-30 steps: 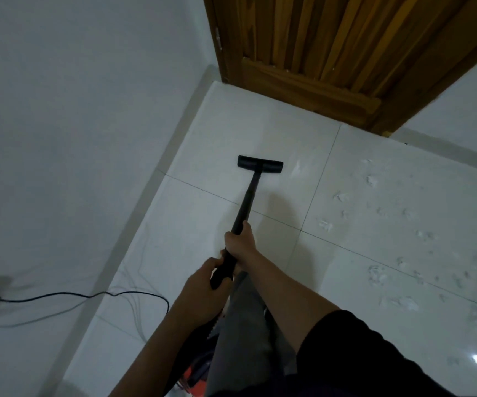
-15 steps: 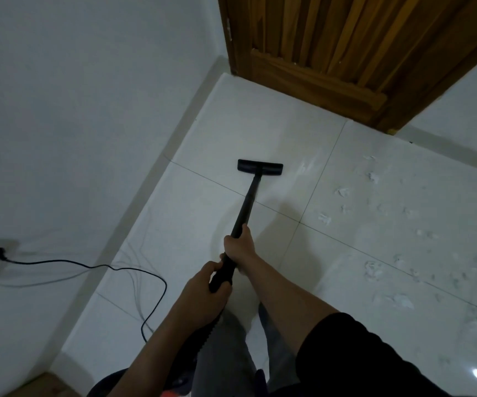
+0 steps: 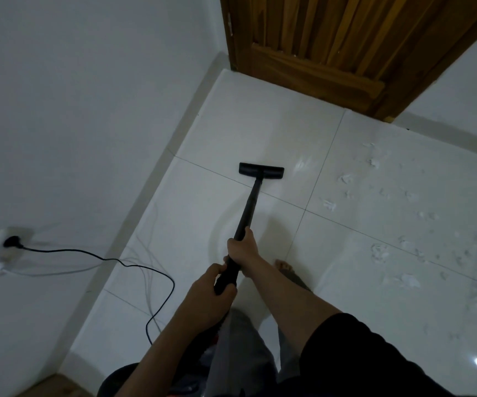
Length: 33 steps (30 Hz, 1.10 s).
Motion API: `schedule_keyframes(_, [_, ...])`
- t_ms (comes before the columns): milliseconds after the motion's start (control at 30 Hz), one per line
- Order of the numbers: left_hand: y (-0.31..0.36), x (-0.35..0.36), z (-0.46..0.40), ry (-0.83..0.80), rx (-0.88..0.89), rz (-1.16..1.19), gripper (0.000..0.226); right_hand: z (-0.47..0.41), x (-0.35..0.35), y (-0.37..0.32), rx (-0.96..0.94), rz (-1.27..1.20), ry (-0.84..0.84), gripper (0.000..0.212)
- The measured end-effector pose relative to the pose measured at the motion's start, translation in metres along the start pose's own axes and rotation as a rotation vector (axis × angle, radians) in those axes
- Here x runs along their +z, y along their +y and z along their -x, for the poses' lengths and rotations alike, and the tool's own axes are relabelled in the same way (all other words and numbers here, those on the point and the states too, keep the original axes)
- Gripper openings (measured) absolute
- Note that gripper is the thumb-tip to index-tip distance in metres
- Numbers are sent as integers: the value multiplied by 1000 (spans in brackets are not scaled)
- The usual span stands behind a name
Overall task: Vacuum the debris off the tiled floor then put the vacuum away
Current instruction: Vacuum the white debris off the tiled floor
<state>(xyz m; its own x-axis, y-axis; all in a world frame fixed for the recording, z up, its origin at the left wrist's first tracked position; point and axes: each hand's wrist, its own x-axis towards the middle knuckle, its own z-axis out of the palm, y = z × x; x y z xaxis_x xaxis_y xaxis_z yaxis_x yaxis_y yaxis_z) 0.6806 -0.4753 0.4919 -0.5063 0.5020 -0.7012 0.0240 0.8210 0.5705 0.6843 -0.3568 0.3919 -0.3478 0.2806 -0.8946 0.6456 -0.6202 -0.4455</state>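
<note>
Debris (image 3: 380, 253) is seen as pale scraps scattered over the tiled floor (image 3: 231, 127) from about 1 o'clock round to 4 o'clock, well apart from the wall (image 3: 73, 110) at 9 o'clock. One smudge of it lies just beside the black floor head (image 3: 261, 170) at its 3 o'clock side. The floor head is set flat on the tiles near the centre, at the 12 o'clock end of the black wand (image 3: 248, 207), apparently so that its whole width seals against the floor.

The wand is held by both hands. The right hand (image 3: 243, 247) is wrapped round it further down the tube, where the head is probably steered. The left hand (image 3: 208, 293) is curled round the upper end of the wand close to the body, likely to supply the push and pull. Neither hand is free.

A black cord (image 3: 134, 265) is run from a plug in the wall socket (image 3: 5, 247) at 9 o'clock and looped across the tiles towards 6 o'clock, kept on the side away from the scraps. A bare foot (image 3: 284, 266) is placed just past the right wrist. A wooden door (image 3: 346, 38) is shut at 12 o'clock.

The cleaning is judged to be at an early stage, since most of the scraps are not yet reached; the head would need to be swung towards 2 o'clock. The vacuum body is mostly hidden below the arms, so its position cannot be told.
</note>
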Motion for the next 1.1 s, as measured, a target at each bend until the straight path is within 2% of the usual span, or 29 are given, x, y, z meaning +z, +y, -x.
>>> schedule_keyframes(333, [-90,-23,64,-64,74,9,19,43,67,79,1,-20,53,67])
schedule_keyframes(567, [-127,-32,100,-82,60,-17,24,60,98,124,-3,-21,80,73])
schedule_keyframes(1100, [-174,14,164,-63,14,-46,27,102,95,204,18,-51,43,70])
